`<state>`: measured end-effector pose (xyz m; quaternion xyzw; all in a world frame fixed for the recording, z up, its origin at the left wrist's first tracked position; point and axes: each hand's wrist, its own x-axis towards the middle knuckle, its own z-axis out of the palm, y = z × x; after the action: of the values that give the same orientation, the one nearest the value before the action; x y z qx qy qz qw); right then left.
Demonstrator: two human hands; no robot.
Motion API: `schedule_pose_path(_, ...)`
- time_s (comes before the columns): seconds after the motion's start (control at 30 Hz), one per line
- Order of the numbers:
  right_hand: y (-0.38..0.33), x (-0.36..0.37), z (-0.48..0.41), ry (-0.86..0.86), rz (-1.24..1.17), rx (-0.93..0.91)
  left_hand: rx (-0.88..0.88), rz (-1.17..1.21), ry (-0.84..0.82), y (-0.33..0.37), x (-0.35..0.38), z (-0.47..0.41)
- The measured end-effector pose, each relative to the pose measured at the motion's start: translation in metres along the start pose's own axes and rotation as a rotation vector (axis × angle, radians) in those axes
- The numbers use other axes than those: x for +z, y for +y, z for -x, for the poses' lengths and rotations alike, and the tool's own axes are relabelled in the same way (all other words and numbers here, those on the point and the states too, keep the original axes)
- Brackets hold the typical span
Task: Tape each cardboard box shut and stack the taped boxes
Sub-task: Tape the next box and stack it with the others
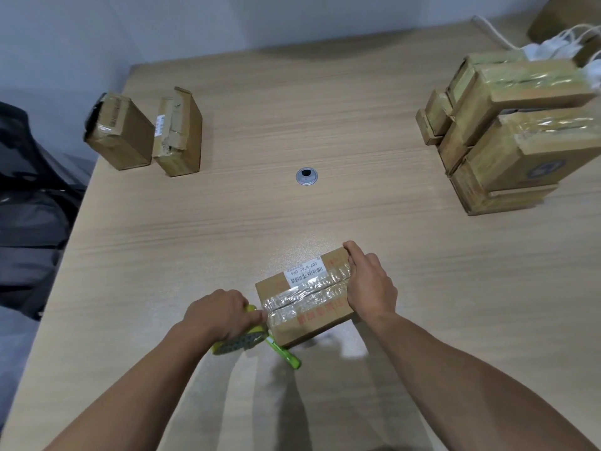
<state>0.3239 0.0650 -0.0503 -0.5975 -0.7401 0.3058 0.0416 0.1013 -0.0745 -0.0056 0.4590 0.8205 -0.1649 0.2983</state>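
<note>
Box in hand: the cardboard box (305, 297) lies at 6 o'clock on the worktop (292, 109), near the front edge, with clear tape along its top seam.
Left grip: the left grip (221, 315) is curled tightly round the green tape dispenser (247, 340) at the box's 8 o'clock end, where the strip turns over the edge.
Right grip: the right grip (369, 281) lies on the box's 2 o'clock end, fingers hooked over the far edge, holding it down.
Done: a stack of taped boxes (507, 131) stands at 2 o'clock (glossy with tape, several layers).
Left to do: this strip probably needs cutting off before the box joins the stack. Two loose boxes (118, 135) at 10 o'clock, one with a torn flap, look unsealed.
Progress: past halfway, I judge.
Edges: the loose boxes stand close to the worktop's left edge, and the stack is near the right one.
Open room: only bare wood and a cable grommet (307, 175) lie between the box and the stack. White cables (553, 43) crowd 1 o'clock behind it.
</note>
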Motion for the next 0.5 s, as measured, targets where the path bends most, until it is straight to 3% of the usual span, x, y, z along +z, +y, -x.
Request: schedule_pose_path(0.5,0.011,-0.001,-0.001,-0.057,-0.111,-0.085,0.05,0.098,0.0,-0.007,0.008,-0.009)
